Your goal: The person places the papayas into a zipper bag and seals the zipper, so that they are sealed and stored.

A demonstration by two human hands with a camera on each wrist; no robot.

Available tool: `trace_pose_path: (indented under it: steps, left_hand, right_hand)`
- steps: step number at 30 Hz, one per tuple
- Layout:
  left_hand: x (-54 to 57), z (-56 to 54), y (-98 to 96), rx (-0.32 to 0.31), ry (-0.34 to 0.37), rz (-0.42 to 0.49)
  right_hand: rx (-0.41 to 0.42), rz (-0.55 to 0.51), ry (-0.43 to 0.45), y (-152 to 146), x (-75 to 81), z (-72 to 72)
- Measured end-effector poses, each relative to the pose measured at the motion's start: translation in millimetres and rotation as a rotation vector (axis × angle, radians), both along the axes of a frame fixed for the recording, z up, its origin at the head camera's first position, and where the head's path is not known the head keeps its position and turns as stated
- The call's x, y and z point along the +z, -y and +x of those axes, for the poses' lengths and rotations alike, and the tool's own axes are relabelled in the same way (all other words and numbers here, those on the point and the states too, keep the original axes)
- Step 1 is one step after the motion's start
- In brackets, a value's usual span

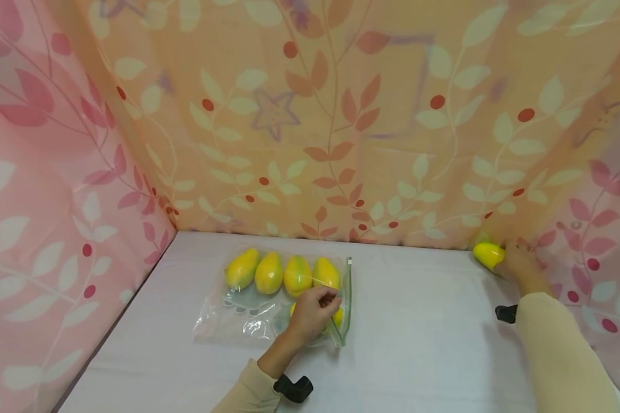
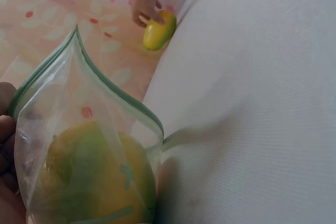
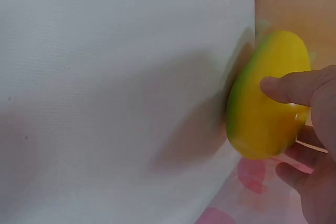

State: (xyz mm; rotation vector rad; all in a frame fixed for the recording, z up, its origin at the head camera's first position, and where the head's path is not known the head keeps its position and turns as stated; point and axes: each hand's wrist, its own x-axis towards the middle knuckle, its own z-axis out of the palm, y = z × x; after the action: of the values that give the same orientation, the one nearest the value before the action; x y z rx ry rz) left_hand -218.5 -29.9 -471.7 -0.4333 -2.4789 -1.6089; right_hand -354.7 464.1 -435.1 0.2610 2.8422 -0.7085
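A clear zip-top bag [image 1: 214, 327] lies on the table with several yellow-green mangoes [image 1: 268, 273] inside, most of them in a row along its far side. At its opening on the right, my left hand [image 1: 310, 314] pinches the bag's upper edge, and the green zip [image 2: 118, 92] gapes in the left wrist view. One more mango [image 1: 487, 254] is at the table's far right corner. My right hand [image 1: 520, 265] grips it, with the thumb [image 3: 289, 87] on its near face and the fingers partly hidden behind it.
White cloth covers the table [image 1: 413, 321]. A patterned orange curtain [image 1: 310, 143] stands along the back edge, with pink curtains [image 1: 57, 229] at the left and right sides. Each wrist wears a black camera mount [image 1: 293, 389].
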Motion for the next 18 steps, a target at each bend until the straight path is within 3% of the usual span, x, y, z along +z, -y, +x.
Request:
trace_pose_path:
  steps: [6, 18]
  left_hand:
    - [1.5, 0.5, 0.7, -0.006, -0.009, -0.003]
    - [0.2, 0.7, 0.9, -0.006, -0.016, 0.000]
  right_hand:
    - [-0.064, -0.032, -0.015, 1.0, -3.8, 0.2]
    - [-0.099, 0.029, -0.070, 5.5, -8.5, 1.6]
